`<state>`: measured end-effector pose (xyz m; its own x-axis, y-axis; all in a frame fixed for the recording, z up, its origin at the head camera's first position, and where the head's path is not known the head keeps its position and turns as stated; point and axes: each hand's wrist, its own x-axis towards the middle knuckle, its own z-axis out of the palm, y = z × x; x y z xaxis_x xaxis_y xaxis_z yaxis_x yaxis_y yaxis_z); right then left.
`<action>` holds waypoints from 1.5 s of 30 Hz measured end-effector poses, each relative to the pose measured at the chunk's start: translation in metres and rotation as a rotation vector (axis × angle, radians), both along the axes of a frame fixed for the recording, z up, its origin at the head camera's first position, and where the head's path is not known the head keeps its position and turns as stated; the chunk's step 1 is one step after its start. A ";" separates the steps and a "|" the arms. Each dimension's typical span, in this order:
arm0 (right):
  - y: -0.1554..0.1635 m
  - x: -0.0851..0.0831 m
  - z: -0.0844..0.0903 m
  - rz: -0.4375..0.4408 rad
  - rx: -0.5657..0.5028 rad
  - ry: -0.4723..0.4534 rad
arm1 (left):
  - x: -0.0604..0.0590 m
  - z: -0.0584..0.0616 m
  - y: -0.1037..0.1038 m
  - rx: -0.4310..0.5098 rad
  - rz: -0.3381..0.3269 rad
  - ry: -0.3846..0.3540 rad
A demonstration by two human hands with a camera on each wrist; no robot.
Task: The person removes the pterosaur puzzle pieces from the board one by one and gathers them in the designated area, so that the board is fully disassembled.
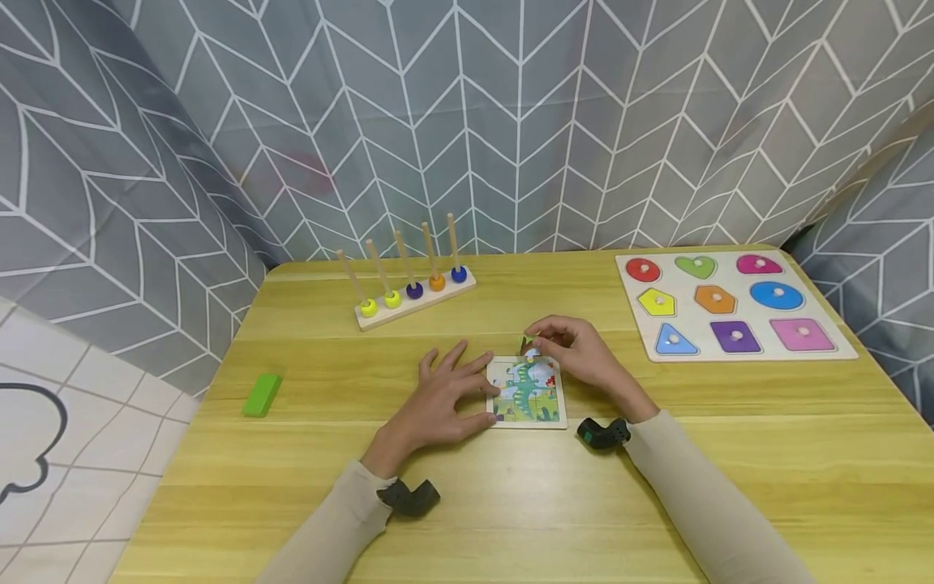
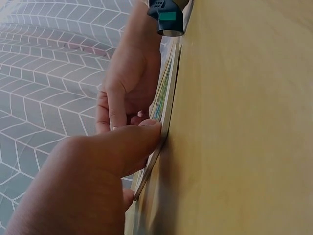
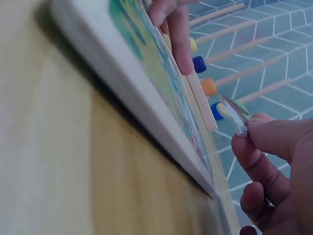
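Head view, left hand [image 1: 445, 397]: lies flat on the table [image 1: 511, 503], fingers spread and straight, fingertips on the left edge of the jigsaw board [image 1: 527, 392]; it grips nothing.
Head view, right hand [image 1: 576, 353]: fingers curled at the board's upper right corner, pinching a small puzzle piece [image 1: 531, 347] just above the board.
Head view, jigsaw board: middle of the table, flat between the 2 hands.
Head view, surroundings: peg rack [image 1: 412, 294] with 5 rods behind the board, shape puzzle [image 1: 733, 304] with 9 pieces at the far right, green block [image 1: 262, 395] well to the left.
Left wrist view, left hand [image 2: 93, 181]: thumb pressed against the board's [image 2: 166, 105] edge; the right hand [image 2: 129, 73] sits beyond, over the board.
Right wrist view, right hand [image 3: 274, 166]: thumb and forefinger pinch the puzzle piece [image 3: 235, 115], raised clear of the board [image 3: 146, 73]; a left fingertip [image 3: 178, 36] touches the board's far side.
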<state>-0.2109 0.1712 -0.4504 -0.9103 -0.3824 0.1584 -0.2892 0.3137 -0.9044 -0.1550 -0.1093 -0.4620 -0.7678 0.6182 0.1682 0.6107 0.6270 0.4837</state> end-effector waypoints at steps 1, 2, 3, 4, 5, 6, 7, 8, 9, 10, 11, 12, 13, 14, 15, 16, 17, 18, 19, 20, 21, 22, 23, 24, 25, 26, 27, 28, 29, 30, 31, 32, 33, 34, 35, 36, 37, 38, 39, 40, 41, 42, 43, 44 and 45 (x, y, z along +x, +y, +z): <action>0.002 -0.001 -0.001 -0.005 -0.003 0.008 | 0.000 0.000 0.000 0.000 -0.001 0.002; 0.003 -0.001 -0.002 -0.013 -0.002 0.014 | 0.000 -0.001 0.000 -0.001 -0.001 0.003; 0.005 -0.002 -0.004 -0.022 0.000 0.021 | 0.000 -0.001 0.000 -0.001 -0.001 0.005; 0.006 -0.003 -0.005 -0.037 0.002 0.024 | 0.000 -0.001 0.000 -0.001 -0.001 0.005; 0.008 -0.003 -0.006 -0.048 0.006 0.027 | 0.000 -0.001 0.000 0.000 -0.002 0.006; 0.009 -0.004 -0.007 -0.058 0.011 0.032 | 0.000 -0.001 0.000 0.001 -0.003 0.005; 0.010 -0.004 -0.008 -0.072 0.019 0.036 | 0.000 -0.001 0.000 0.002 -0.003 0.004; 0.011 -0.005 -0.008 -0.082 0.028 0.038 | 0.000 -0.001 0.000 0.001 -0.003 0.002; 0.012 -0.005 -0.008 -0.093 0.038 0.041 | 0.000 -0.001 0.000 0.001 -0.003 -0.001; 0.013 -0.005 -0.008 -0.102 0.049 0.043 | 0.000 -0.001 0.000 0.001 -0.003 -0.003; 0.014 -0.005 -0.008 -0.111 0.060 0.046 | 0.000 -0.001 0.000 0.000 -0.004 -0.005; 0.015 -0.005 -0.008 -0.118 0.070 0.050 | 0.000 0.000 0.000 -0.002 -0.003 -0.007; 0.015 -0.006 -0.008 -0.127 0.082 0.056 | 0.000 0.000 0.000 -0.003 -0.003 -0.009; 0.016 -0.006 -0.008 -0.133 0.092 0.064 | 0.000 0.000 0.000 -0.004 -0.002 -0.012; 0.016 -0.006 -0.008 -0.144 0.103 0.074 | 0.000 0.000 0.000 -0.004 -0.002 -0.014; 0.017 -0.007 -0.009 -0.154 0.113 0.084 | 0.000 0.000 0.000 -0.005 -0.003 -0.015; 0.017 -0.007 -0.009 -0.163 0.122 0.096 | 0.000 0.000 0.000 -0.004 -0.003 -0.016; 0.017 -0.007 -0.010 -0.174 0.132 0.110 | 0.000 0.000 0.000 -0.004 -0.004 -0.017; 0.018 -0.008 -0.010 -0.184 0.138 0.121 | 0.000 0.000 0.000 -0.003 -0.004 -0.018; 0.018 -0.008 -0.011 -0.197 0.147 0.132 | 0.000 0.000 0.000 -0.002 -0.004 -0.018; 0.018 -0.008 -0.011 -0.212 0.160 0.144 | 0.000 0.000 0.000 -0.001 -0.005 -0.017; 0.018 -0.008 -0.011 -0.226 0.175 0.157 | 0.000 0.000 0.000 -0.001 -0.005 -0.017; 0.018 -0.008 -0.011 -0.240 0.186 0.170 | 0.000 -0.001 0.000 -0.002 -0.005 -0.016; 0.018 -0.008 -0.011 -0.256 0.200 0.182 | 0.000 -0.001 0.000 -0.004 -0.005 -0.015; 0.018 -0.008 -0.012 -0.270 0.213 0.193 | 0.000 -0.001 0.000 -0.007 -0.005 -0.011; 0.018 -0.008 -0.012 -0.285 0.230 0.207 | 0.000 -0.001 0.000 -0.009 -0.004 -0.009; 0.018 -0.008 -0.012 -0.298 0.242 0.216 | 0.000 -0.002 0.000 -0.012 -0.004 -0.006; 0.018 -0.008 -0.012 -0.305 0.248 0.224 | -0.001 -0.002 0.000 -0.014 -0.004 -0.004; 0.018 -0.008 -0.012 -0.311 0.251 0.233 | -0.001 -0.002 0.000 -0.013 -0.005 0.001; 0.018 -0.009 -0.012 -0.314 0.251 0.241 | 0.000 -0.002 0.000 -0.011 -0.006 0.003; 0.018 -0.009 -0.012 -0.318 0.249 0.247 | 0.000 -0.002 0.000 -0.010 -0.006 0.004; 0.018 -0.009 -0.012 -0.320 0.245 0.253 | 0.000 -0.002 0.000 -0.007 -0.006 0.005; 0.018 -0.010 -0.012 -0.322 0.241 0.258 | 0.000 -0.002 0.000 -0.005 -0.006 0.005; 0.018 -0.010 -0.012 -0.323 0.234 0.263 | 0.000 -0.002 0.000 -0.003 -0.005 0.004; 0.019 -0.010 -0.012 -0.324 0.231 0.268 | 0.000 -0.002 0.000 -0.003 -0.005 0.002; 0.019 -0.010 -0.013 -0.324 0.228 0.274 | 0.000 -0.002 0.000 -0.005 -0.002 -0.002; 0.020 -0.010 -0.013 -0.322 0.232 0.276 | 0.000 -0.002 0.000 -0.008 0.000 -0.004; 0.020 -0.011 -0.013 -0.319 0.238 0.281 | 0.000 -0.002 0.000 -0.009 0.002 -0.007; 0.021 -0.011 -0.013 -0.315 0.251 0.282 | 0.000 -0.002 0.000 -0.012 0.003 -0.011; 0.022 -0.011 -0.013 -0.310 0.263 0.283 | 0.000 -0.001 0.000 -0.015 0.004 -0.013; 0.023 -0.011 -0.014 -0.302 0.279 0.283 | 0.000 -0.001 0.000 -0.018 0.005 -0.017; 0.024 -0.011 -0.014 -0.293 0.296 0.280 | 0.000 -0.001 0.000 -0.020 0.005 -0.019; 0.024 -0.012 -0.014 -0.283 0.314 0.275 | 0.000 -0.001 0.000 -0.021 0.004 -0.021; 0.025 -0.012 -0.015 -0.275 0.330 0.272 | 0.000 -0.001 -0.001 -0.023 0.003 -0.024; 0.026 -0.012 -0.015 -0.267 0.344 0.266 | 0.000 -0.001 -0.001 -0.025 0.002 -0.027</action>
